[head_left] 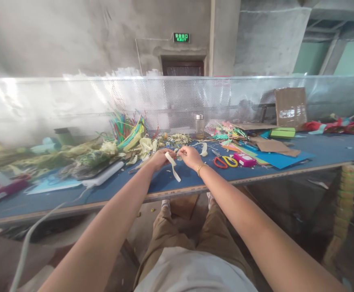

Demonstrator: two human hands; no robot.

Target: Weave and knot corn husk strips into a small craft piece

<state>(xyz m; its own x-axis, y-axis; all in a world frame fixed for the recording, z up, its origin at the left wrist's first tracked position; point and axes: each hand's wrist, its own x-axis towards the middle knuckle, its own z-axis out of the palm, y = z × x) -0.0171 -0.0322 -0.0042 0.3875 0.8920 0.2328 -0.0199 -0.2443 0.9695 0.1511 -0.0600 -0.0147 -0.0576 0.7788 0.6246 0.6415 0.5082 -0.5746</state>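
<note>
My left hand [161, 159] is closed in a pinch above the blue table, and a cream strip [173, 167], ribbon-like, hangs from its fingers. Close beside it, my right hand [190, 157] has its thumb and fingers pressed together. Its fingertips almost meet those of the left; whatever they pinch is too small to make out. Just beyond the hands lie a pale curled strip [204, 149] and a heap of cream petal-like pieces [146, 144]. To the right of my right hand are scissors [221, 163] with red and yellow handles.
A magenta box [244, 159] and blue sheets [286, 158] lie to the right. At the back stands a glass bottle [199, 126]. Coloured stems [124, 127] are piled at the left, near a white power strip [104, 173] with its cable. A perforated metal screen [177, 101] borders the table.
</note>
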